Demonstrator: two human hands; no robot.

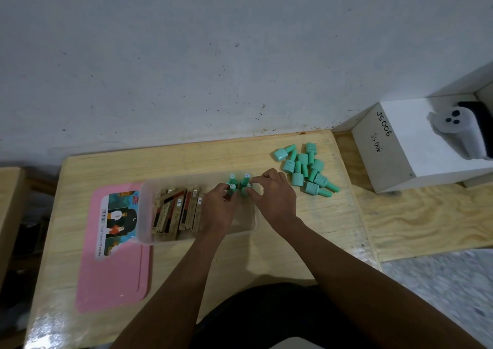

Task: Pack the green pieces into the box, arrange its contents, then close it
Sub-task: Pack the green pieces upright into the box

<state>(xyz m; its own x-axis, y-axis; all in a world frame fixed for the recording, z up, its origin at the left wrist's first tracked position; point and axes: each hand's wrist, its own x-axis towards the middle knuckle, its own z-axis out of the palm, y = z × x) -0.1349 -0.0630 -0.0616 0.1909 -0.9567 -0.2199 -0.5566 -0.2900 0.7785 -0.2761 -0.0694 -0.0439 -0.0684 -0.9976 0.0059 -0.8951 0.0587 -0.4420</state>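
Inside a clear plastic box (145, 215) on the table (240, 255), the left hand (217, 210) fingers pinched one upright green bottle (232, 187). The right hand (274, 194) fingers pinched another. More green bottles (304, 167) lay heaped on the table beside the box.

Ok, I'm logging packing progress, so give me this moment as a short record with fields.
box: clear plastic box, open, on wooden table
inside: brown cardboard packets left, four upright green bottles right
left hand: pinches one upright bottle
right hand: pinches another
unpacked: green bottle pile right of box
lid: flat pink lid at box's left end
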